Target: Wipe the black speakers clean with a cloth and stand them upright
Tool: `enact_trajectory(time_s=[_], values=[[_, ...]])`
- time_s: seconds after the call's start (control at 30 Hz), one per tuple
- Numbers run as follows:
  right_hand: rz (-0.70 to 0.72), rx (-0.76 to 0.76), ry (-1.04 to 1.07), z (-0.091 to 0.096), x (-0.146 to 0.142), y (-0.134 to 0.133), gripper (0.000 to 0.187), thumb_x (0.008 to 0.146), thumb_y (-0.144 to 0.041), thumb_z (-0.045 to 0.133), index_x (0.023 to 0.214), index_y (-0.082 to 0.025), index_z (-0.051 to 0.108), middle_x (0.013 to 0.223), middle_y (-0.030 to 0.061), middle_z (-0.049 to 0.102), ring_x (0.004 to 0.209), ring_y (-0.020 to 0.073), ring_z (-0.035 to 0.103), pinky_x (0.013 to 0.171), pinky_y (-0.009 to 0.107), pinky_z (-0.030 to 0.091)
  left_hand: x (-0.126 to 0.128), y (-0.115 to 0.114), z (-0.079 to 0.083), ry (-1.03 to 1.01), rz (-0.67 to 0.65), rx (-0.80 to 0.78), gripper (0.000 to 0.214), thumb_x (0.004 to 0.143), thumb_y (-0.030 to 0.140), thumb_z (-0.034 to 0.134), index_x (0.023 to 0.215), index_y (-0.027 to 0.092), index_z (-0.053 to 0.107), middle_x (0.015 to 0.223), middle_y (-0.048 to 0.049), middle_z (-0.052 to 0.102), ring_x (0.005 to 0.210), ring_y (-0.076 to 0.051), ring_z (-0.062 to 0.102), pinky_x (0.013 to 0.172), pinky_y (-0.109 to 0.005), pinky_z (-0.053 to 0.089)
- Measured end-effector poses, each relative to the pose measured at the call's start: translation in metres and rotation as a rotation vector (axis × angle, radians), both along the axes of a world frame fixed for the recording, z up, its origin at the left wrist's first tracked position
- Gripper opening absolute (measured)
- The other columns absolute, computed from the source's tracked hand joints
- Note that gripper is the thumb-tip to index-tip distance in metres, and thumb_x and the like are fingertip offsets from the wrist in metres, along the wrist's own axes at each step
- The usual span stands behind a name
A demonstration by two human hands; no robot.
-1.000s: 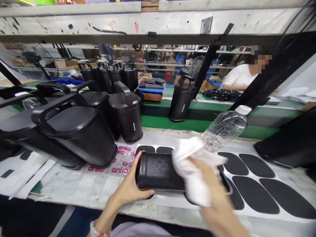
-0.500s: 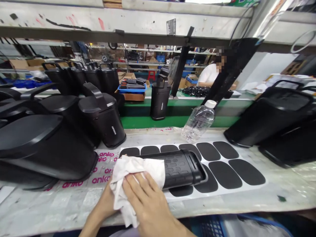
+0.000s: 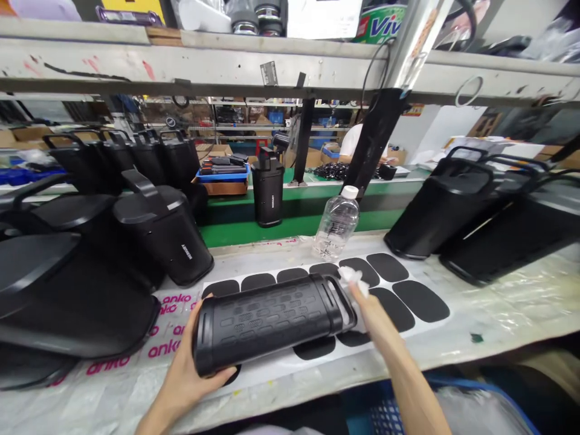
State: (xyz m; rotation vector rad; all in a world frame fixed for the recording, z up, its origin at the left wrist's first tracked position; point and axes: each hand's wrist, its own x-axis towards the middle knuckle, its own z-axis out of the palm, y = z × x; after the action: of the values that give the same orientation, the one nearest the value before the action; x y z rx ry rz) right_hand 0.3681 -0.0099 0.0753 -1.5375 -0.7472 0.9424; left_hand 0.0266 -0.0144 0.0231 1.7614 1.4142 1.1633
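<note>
A black speaker (image 3: 272, 320) lies on its side on the bench, its handle end pointing right. My left hand (image 3: 190, 368) grips its bottom end, thumb on the near side. My right hand (image 3: 369, 308) reaches to the handle end and holds a crumpled white cloth (image 3: 356, 279) against it. The speaker rests on a white sheet of black oval pads (image 3: 408, 296).
Several upright black speakers (image 3: 167, 232) crowd the left of the bench, and more (image 3: 453, 205) lie at the right. A clear water bottle (image 3: 336, 223) stands behind the sheet. One speaker (image 3: 267, 187) stands on the green conveyor (image 3: 294, 211). A person in white is partly hidden behind a post.
My right hand has carried the cloth from the speaker's left end across to its handle end at the right. My left hand has come back into sight, gripping the bottom end.
</note>
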Motion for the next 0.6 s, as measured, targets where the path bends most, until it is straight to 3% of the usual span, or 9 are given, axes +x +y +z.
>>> enact_trajectory(time_s=[0.07, 0.17, 0.27, 0.4, 0.47, 0.5, 0.6], values=[[0.029, 0.021, 0.177, 0.003, -0.018, 0.006, 0.023, 0.077, -0.042, 0.064, 0.073, -0.020, 0.065, 0.075, 0.0081, 0.073, 0.082, 0.0281, 0.071, 0.068, 0.035, 0.056, -0.002, 0.000, -0.001, -0.063, 0.013, -0.048, 0.101, 0.070, 0.051, 0.075, 0.150, 0.027, 0.018, 0.155, -0.0135, 0.030, 0.144, -0.037, 0.026, 0.117, -0.058, 0.017], [0.043, 0.092, 0.488, 0.029, -0.040, 0.014, 0.023, 0.079, -0.037, 0.065, 0.088, -0.017, 0.069, 0.088, 0.0072, 0.075, 0.086, 0.0250, 0.071, 0.076, 0.035, 0.057, -0.012, 0.007, 0.000, -0.189, -0.004, -0.127, 0.111, 0.067, 0.061, 0.075, 0.152, 0.030, 0.010, 0.158, -0.0143, 0.024, 0.144, -0.039, 0.025, 0.117, -0.060, 0.016], [0.132, 0.170, 0.739, 0.064, -0.055, 0.017, 0.023, 0.082, -0.031, 0.067, 0.098, -0.015, 0.071, 0.095, 0.0061, 0.075, 0.090, 0.0229, 0.071, 0.084, 0.034, 0.056, -0.023, 0.016, 0.022, -0.181, -0.003, 0.039, 0.118, 0.062, 0.069, 0.073, 0.153, 0.032, 0.007, 0.161, -0.0133, 0.017, 0.147, -0.036, 0.018, 0.118, -0.057, 0.013], [0.312, 0.218, 0.723, 0.095, -0.077, 0.017, 0.026, 0.083, -0.037, 0.068, 0.099, -0.016, 0.073, 0.096, 0.0050, 0.075, 0.092, 0.0222, 0.070, 0.084, 0.031, 0.055, -0.013, 0.021, 0.079, 0.168, 0.022, 0.279, 0.104, 0.062, 0.067, 0.075, 0.149, 0.036, 0.027, 0.161, -0.0073, 0.022, 0.145, -0.040, 0.021, 0.116, -0.062, 0.015], [0.404, 0.241, 0.675, 0.103, -0.089, 0.014, 0.030, 0.083, -0.042, 0.068, 0.101, -0.018, 0.073, 0.095, 0.0042, 0.075, 0.092, 0.0225, 0.070, 0.082, 0.030, 0.055, 0.003, 0.020, 0.102, 0.294, -0.068, 0.323, 0.125, 0.051, 0.067, 0.081, 0.152, 0.036, 0.016, 0.160, -0.0108, 0.024, 0.142, -0.043, 0.027, 0.112, -0.065, 0.024], [0.444, 0.256, 0.639, 0.105, -0.093, 0.013, 0.032, 0.083, -0.043, 0.068, 0.104, -0.019, 0.072, 0.096, 0.0040, 0.075, 0.093, 0.0228, 0.070, 0.082, 0.030, 0.055, 0.011, 0.020, 0.110, 0.334, -0.098, 0.305, 0.133, 0.047, 0.065, 0.084, 0.153, 0.035, 0.010, 0.159, -0.0121, 0.026, 0.140, -0.043, 0.031, 0.111, -0.065, 0.028], [0.539, 0.312, 0.484, 0.106, -0.100, 0.008, 0.040, 0.086, -0.047, 0.064, 0.116, -0.022, 0.068, 0.103, 0.0046, 0.073, 0.097, 0.0238, 0.068, 0.086, 0.033, 0.054, 0.027, 0.020, 0.116, 0.346, -0.116, 0.301, 0.127, 0.054, 0.051, 0.087, 0.152, 0.037, 0.008, 0.153, -0.0101, 0.038, 0.133, -0.039, 0.045, 0.108, -0.060, 0.037]])
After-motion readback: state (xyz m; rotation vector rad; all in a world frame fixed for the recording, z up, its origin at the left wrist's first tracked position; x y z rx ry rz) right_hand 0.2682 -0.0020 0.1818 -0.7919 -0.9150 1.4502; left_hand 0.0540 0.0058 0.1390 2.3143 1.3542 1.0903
